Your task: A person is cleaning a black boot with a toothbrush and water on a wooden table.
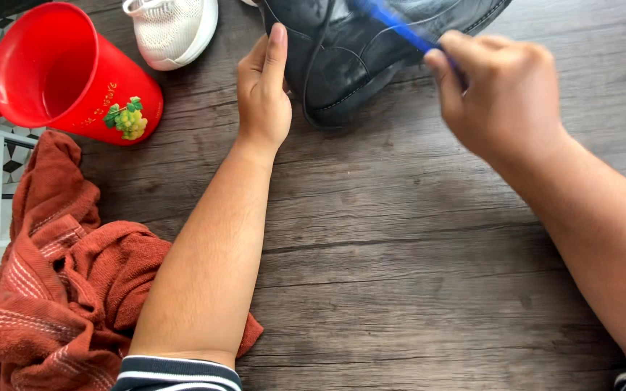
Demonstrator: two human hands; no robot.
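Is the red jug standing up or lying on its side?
Lying on its side: the red jug rests on the wooden floor with its open mouth facing sideways.

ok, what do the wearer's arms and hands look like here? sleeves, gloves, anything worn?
Both hands, left hand and right hand, are bare: no gloves, rings or watch visible. Forearms bare too. Dark sleeves with thin white stripes show at the bottom edge on both arms.

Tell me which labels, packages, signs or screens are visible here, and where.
Printed decoration on the red plastic jug, lying on its side at top left: a green grape bunch with leaves beside small yellow lettering.
No packages, signs or screens are visible.
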